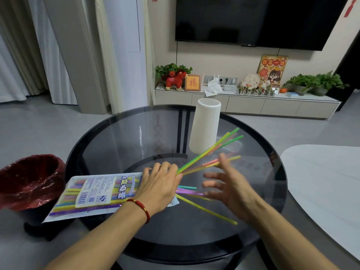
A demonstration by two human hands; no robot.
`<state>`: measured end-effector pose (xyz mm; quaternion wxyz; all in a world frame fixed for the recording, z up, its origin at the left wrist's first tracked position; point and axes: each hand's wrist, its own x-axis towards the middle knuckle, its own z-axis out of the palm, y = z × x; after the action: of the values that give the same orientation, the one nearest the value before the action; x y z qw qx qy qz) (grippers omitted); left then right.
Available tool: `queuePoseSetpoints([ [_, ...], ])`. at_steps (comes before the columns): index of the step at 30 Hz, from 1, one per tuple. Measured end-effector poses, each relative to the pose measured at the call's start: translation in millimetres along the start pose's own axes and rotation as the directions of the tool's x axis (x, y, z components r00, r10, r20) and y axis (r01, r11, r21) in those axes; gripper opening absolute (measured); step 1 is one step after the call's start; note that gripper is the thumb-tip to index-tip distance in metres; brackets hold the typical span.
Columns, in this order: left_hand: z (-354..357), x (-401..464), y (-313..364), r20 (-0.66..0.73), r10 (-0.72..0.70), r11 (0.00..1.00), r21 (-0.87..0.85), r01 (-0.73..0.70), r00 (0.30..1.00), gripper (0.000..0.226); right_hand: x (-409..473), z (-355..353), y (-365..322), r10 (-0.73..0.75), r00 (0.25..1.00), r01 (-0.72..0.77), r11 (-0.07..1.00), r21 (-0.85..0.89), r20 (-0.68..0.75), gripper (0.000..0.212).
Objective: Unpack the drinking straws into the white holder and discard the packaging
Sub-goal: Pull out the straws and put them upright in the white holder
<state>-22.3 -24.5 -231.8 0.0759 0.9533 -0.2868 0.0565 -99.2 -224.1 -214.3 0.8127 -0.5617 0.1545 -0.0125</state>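
Note:
A clear plastic straw package (97,193) with a white label lies at the near left of the round glass table (120,133), overhanging its edge. My left hand (159,184) grips the package's open end. Several coloured straws (210,151) fan out of it to the right, some raised toward the white ribbed holder (205,125), one yellow straw (206,209) lying low over the glass. My right hand (228,184) is open with fingers spread, blurred, just right of the fanned straws and holding none. The holder stands upright at the back of the table.
A bin with a red liner (29,180) stands on the floor left of the table, under the package's far end. A white table edge (321,184) lies to the right. A TV cabinet with plants and ornaments (247,102) runs along the far wall.

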Motion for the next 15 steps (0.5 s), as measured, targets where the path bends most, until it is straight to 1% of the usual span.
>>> queuePoseSetpoints([
  [1, 1, -1, 2, -0.004, 0.019, 1.0, -0.011, -0.019, 1.0, 0.028, 2, 11, 9, -0.026, 0.999, 0.027, 0.999, -0.041, 0.022, 0.073],
  [3, 5, -3, 8, -0.013, 0.063, 0.998, -0.02, -0.063, 0.998, 0.024, 8, 29, 22, -0.116, 0.993, 0.116, 0.992, -0.057, -0.002, 0.052],
  [5, 8, -5, 10, -0.022, 0.083, 0.996, -0.03, -0.083, 0.996, 0.024, 15, 39, 24, -0.207, 0.974, 0.191, 0.969, -0.157, -0.095, 0.038],
  [7, 11, -5, 7, -0.019, 0.07, 0.997, -0.033, -0.071, 0.997, 0.024, 19, 37, 12, -0.33, 0.926, 0.263, 0.912, -0.314, -0.182, 0.031],
  [8, 13, -6, 4, -0.01, 0.062, 0.997, -0.038, -0.062, 0.998, 0.025, 18, 33, 3, -0.404, 0.894, 0.301, 0.861, -0.411, -0.192, 0.031],
  [10, 18, -7, 0, 0.009, 0.051, 0.998, -0.047, -0.051, 0.999, 0.03, 11, 22, -20, -0.55, 0.821, 0.381, 0.73, -0.568, -0.156, 0.034],
  [12, 21, -8, -2, 0.019, 0.052, 0.997, -0.057, -0.051, 0.998, 0.035, 2, 10, -43, -0.66, 0.743, 0.451, 0.617, -0.645, -0.112, 0.034],
  [14, 21, -7, -2, 0.023, 0.06, 0.997, -0.058, -0.058, 0.998, 0.039, -3, 3, -65, -0.728, 0.683, 0.484, 0.509, -0.712, -0.057, 0.033],
  [15, 21, -7, -1, 0.023, 0.062, 0.996, -0.061, -0.061, 0.998, 0.04, -1, 2, -76, -0.74, 0.672, 0.468, 0.444, -0.764, -0.018, 0.033],
])
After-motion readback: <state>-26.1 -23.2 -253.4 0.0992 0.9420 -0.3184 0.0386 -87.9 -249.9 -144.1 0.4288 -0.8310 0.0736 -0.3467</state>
